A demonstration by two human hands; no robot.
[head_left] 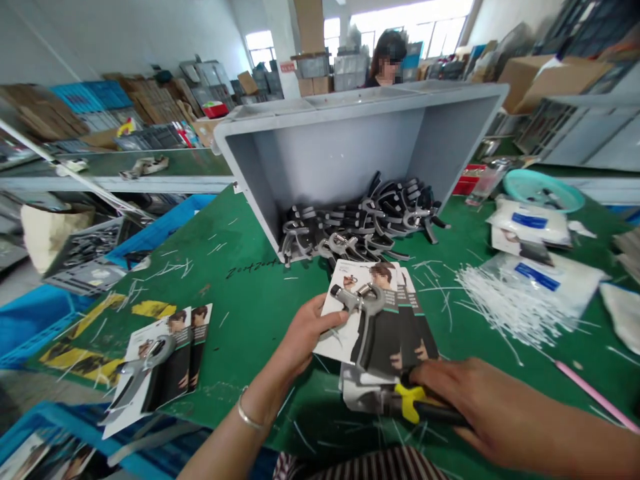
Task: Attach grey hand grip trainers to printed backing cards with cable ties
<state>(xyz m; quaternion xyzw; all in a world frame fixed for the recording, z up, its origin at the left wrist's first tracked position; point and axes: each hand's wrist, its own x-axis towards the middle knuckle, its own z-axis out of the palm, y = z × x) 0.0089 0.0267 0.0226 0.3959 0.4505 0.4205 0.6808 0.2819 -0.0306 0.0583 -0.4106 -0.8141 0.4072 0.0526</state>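
One pair of pliers point(411, 402), black and yellow, sits at the lower right of the frame in the right hand point(475, 397), whose fingers curl snugly round the handles. Just above, near the centre, the left hand point(303, 333) pinches the left edge of a few overlapping cards point(337, 343), thumb on top; a grey-and-black hand exerciser point(369, 320) lies on the front one. More cards point(175, 373) with another exerciser point(163, 350) rest on the green table point(245, 360) at lower left. Loose white ties point(500, 313) spread at right. Beyond, a grey crate point(340, 157) on its side holds a heap of exercisers point(370, 220). Behind it, at the top, a person point(387, 63) shows.
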